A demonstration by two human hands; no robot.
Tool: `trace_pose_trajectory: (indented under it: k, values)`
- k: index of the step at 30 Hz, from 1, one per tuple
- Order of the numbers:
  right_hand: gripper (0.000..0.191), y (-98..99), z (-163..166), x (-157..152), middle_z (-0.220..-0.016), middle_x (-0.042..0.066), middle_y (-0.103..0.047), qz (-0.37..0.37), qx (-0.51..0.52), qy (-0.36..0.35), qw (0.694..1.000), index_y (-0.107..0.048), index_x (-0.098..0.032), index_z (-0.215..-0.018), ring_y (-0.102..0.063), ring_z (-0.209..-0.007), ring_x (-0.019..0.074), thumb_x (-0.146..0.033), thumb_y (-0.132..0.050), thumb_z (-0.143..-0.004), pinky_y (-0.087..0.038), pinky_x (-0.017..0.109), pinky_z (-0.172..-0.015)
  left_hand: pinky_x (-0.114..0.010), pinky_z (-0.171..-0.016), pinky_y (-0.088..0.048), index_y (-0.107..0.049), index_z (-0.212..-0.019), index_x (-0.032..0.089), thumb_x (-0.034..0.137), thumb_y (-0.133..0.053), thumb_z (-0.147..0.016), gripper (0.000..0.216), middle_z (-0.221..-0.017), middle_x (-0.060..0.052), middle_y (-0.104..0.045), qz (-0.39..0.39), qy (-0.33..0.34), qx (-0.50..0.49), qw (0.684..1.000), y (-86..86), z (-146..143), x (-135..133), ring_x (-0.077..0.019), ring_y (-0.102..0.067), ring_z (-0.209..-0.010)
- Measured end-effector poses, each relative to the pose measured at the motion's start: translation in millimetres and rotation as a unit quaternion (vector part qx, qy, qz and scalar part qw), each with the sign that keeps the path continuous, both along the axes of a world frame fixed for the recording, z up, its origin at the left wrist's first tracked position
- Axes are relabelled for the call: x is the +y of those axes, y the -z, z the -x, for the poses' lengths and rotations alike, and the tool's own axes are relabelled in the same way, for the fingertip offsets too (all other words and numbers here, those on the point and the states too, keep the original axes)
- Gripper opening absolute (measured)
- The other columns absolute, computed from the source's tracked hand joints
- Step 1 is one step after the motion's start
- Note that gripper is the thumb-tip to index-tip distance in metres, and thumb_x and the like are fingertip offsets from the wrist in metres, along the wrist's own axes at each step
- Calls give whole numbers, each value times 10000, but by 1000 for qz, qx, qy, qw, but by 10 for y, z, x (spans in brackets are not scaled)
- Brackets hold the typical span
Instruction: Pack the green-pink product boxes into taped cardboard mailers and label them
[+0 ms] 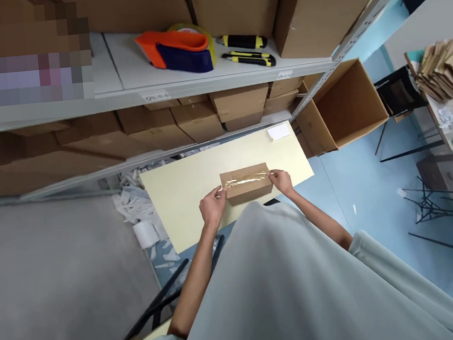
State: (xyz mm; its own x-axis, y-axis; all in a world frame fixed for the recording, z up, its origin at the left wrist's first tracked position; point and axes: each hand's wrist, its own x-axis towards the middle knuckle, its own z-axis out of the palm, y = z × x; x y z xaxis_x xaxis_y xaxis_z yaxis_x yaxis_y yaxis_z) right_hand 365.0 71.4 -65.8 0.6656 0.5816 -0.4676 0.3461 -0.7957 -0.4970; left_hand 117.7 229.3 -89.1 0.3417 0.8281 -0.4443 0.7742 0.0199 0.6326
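Note:
A small brown cardboard box [247, 188] lies on a pale yellow table [184, 189]. A strip of clear tape [247, 179] runs along its top seam. My left hand [212, 205] pinches the strip's left end at the box's left edge. At the right edge my right hand [281, 180] pinches the other end. Both hands have their fingers closed on the tape.
A small white card [278, 131] lies at the table's far corner. The grey shelf [202, 77] above holds an orange tape dispenser [176, 50], two yellow utility knives [248, 50] and cardboard boxes. An open box [343, 107] stands at right; paper scraps [138, 209] litter the floor.

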Motion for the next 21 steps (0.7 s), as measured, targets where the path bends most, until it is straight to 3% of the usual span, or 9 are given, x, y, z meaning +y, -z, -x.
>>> trace_pose_trajectory:
  k: [5,10,13,16,21]
  values:
    - [277,-126,151,-332,-1047,56,-902,-40,-13,62,997,-868,-271,-1047,-863,-1099,290,-351,-610,-1110,-615,315,-942,-449,-1006,-632,-903,-1234,242,525,-698,-980,433,-1162,-116,-895,4,41,-12,999,-69,-20,-127,-359,-855,-1054]
    - [197,-393,-102,-904,-1210,53,-902,-140,-38,192,971,-865,-283,-1150,-858,-1213,323,-357,-708,-1057,-668,414,-1054,-439,-974,-648,-907,-1241,224,641,-760,-893,563,-976,-92,-891,34,39,-72,996,-276,-495,-354,-349,-846,-1022]
    - [256,-557,-457,-1236,-1231,59,-898,-202,-44,244,948,-863,-270,-1212,-867,-1189,317,-410,-722,-1050,-704,438,-1048,-444,-982,-657,-900,-1261,224,676,-786,-873,606,-994,-82,-891,32,46,-106,993,-516,-948,-599,-322,-837,-985]
    - [306,-631,-975,-1502,-1254,46,-895,-254,-60,260,930,-864,-282,-1253,-864,-1193,308,-463,-715,-1056,-715,452,-1064,-418,-936,-667,-907,-1226,238,676,-783,-900,560,-1104,-86,-890,-18,55,-145,988,-732,-1523,-899,-283,-824,-947]
    - [430,-525,-2323,-2000,-1307,83,-881,-325,-95,295,893,-852,-252,-1292,-848,-1226,324,-584,-701,-1063,-691,484,-1124,-369,-872,-684,-896,-1231,230,595,-768,-982,460,-1138,-85,-872,-88,83,-212,970,-897,-2909,-1502,-232,-810,-892]
